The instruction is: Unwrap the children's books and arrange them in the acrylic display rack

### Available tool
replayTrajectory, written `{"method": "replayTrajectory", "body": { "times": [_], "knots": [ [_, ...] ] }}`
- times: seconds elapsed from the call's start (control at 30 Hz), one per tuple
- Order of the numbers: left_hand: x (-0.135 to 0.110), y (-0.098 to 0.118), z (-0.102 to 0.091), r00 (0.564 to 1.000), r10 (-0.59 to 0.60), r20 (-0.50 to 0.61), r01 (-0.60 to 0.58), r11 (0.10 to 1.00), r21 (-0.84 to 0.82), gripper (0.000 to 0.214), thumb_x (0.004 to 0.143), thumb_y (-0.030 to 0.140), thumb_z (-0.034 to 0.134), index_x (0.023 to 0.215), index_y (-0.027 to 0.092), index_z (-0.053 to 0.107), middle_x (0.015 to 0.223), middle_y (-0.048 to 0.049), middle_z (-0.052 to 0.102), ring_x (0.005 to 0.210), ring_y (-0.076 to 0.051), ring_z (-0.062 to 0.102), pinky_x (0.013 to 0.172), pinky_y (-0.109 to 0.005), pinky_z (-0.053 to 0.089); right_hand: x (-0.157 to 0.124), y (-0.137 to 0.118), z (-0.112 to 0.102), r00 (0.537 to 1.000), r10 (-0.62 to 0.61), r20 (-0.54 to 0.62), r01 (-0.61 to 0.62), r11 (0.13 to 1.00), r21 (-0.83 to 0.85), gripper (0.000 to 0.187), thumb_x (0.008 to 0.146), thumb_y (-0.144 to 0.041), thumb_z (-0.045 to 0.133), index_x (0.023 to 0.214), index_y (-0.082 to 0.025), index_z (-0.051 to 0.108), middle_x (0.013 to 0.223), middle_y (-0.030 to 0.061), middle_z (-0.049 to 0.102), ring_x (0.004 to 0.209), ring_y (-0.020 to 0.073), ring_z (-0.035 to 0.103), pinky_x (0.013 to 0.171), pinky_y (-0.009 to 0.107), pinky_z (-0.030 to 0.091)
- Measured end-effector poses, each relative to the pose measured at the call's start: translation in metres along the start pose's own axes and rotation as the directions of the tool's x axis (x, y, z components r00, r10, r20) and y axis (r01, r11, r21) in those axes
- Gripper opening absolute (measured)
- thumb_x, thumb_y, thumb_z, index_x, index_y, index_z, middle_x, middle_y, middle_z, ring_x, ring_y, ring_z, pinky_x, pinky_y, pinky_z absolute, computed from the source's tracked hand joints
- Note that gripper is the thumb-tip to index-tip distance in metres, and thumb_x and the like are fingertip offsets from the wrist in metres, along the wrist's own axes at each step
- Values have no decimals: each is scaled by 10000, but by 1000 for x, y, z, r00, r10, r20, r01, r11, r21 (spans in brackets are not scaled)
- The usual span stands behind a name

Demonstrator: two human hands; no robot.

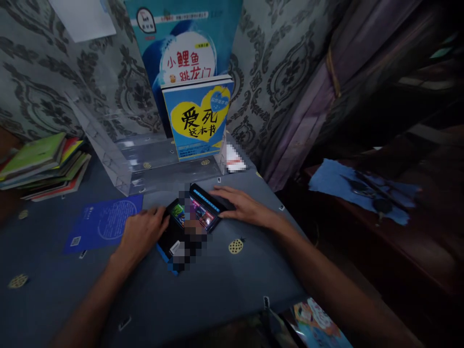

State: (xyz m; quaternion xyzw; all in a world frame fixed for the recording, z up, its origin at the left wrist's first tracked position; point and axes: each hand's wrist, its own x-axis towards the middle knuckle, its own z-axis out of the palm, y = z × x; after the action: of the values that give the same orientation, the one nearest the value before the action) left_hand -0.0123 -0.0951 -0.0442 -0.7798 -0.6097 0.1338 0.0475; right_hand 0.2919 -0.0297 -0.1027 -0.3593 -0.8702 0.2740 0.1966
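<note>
A dark-covered book (183,223) lies flat on the blue-grey tablecloth (203,290) in front of me. My left hand (142,233) rests on the book's left edge, fingers curled against it. My right hand (241,205) lies on its far right corner, fingers laid flat over the edge. Behind the book stands a clear acrylic rack (119,154). In the rack a blue book with a yellow heart (197,118) stands upright, and behind that a larger blue book (183,41) leans on the patterned wall.
A stack of colourful books (43,164) lies at the left. A flat blue booklet (103,222) sits beside my left hand. Curtains (326,92) hang at the right over a dark wooden cabinet (380,227) with blue cloth on it. More book covers (315,326) show below the table's front edge.
</note>
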Motion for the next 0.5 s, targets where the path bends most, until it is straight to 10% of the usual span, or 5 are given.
{"method": "replayTrajectory", "body": {
  "times": [0.13, 0.3, 0.5],
  "knots": [
    [-3, 4, -9, 997, -17, 82, 17, 1000, 6, 363, 1059, 345, 349, 1067, 183, 673, 889, -129, 757, 842, -333, 743, 616, -353, 488, 5, -3, 5, 994, 15, -112, -19, 999, -38, 548, 935, -324, 702, 1451, -239, 539, 1452, 128, 599, 1367, 292, 553, 1139, 525, 451],
    [1, 23, -11, 990, 72, -121, -72, 997, 3, 338, 1037, 227, 356, 1059, 151, 685, 964, -152, 740, 940, -323, 713, 788, -428, 528, 4, -7, 5, 984, 35, -176, -42, 998, -36, 425, 976, -277, 609, 1392, -191, 591, 1355, 138, 674, 1246, 273, 644, 1059, 483, 518],
    [21, 66, 5, 798, 531, -284, -573, 816, -84, 453, 987, 89, 403, 1406, 201, 537, 1427, -108, 618, 1375, -249, 518, 1116, -434, 403, 5, -6, 4, 934, 184, -305, -161, 982, 98, 398, 1001, -169, 438, 1357, -176, 616, 1077, 93, 784, 1009, 214, 741, 922, 394, 578]
  ]
}}
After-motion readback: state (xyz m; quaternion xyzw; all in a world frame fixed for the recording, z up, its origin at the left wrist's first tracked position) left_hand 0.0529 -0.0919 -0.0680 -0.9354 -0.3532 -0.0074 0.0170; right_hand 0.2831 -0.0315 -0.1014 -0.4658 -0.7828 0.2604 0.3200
